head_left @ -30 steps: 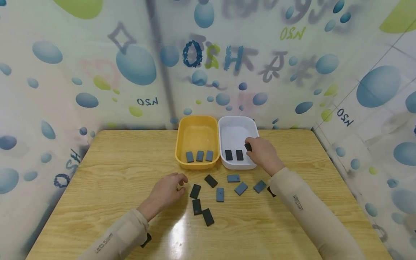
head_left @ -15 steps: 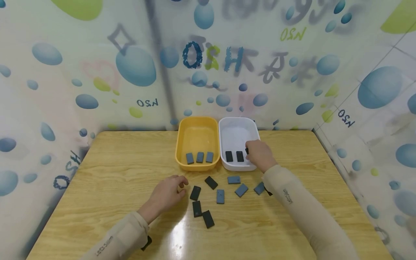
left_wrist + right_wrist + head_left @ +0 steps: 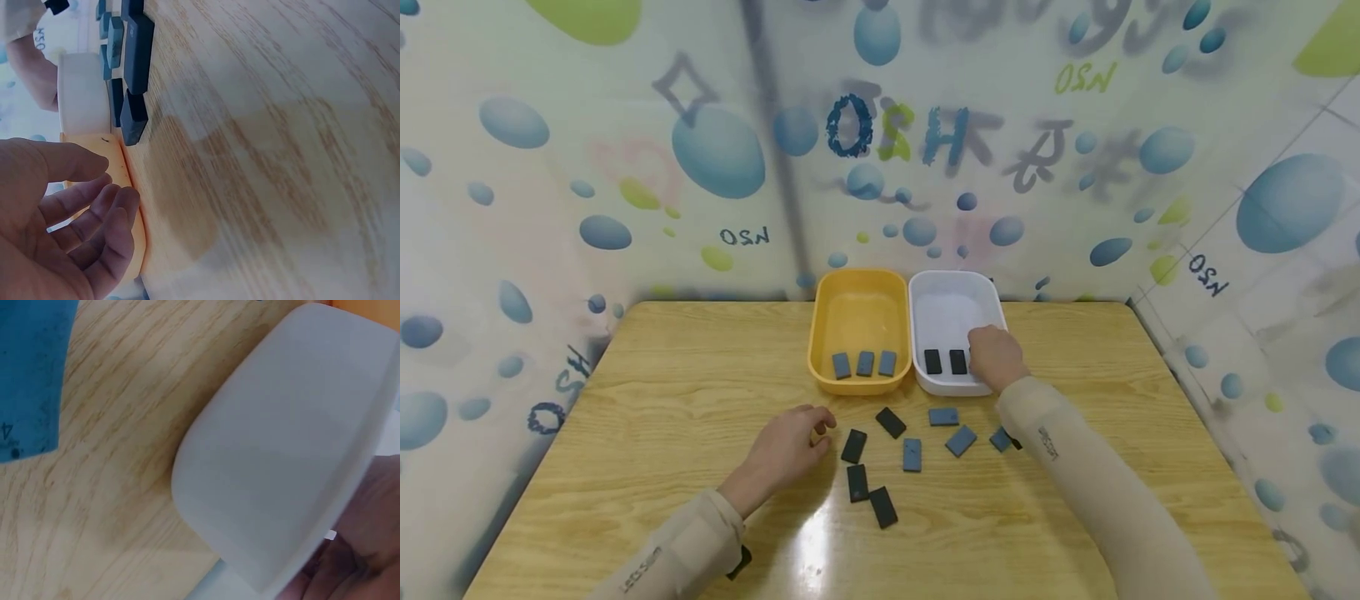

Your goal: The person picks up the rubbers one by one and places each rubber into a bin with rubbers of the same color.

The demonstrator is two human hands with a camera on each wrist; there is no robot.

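Note:
My right hand [image 3: 995, 357] is down in the front right corner of the white tray [image 3: 951, 308], holding a small black rectangular tile, of which only a dark sliver shows in the head view. Two black tiles [image 3: 958, 362] lie in a row to its left in that tray. In the right wrist view the tray's wall [image 3: 275, 431] hides most of the fingers. My left hand [image 3: 786, 446] holds nothing, its fingers loosely bent just above the wooden table. Nearest to it is a black tile [image 3: 853, 447]. Three blue-grey tiles [image 3: 865, 363] lie in the yellow tray [image 3: 859, 308].
Between my arms lie several loose tiles, among them a black tile [image 3: 883, 507] and a blue-grey tile [image 3: 912, 455]. My right sleeve partly covers another blue-grey tile [image 3: 1000, 439]. Behind the table [image 3: 715, 350] hangs a patterned wall covering [image 3: 722, 225].
My right hand has moved down and slightly toward me into the white tray with the black tile, which is now mostly hidden. My left hand has stayed in place.

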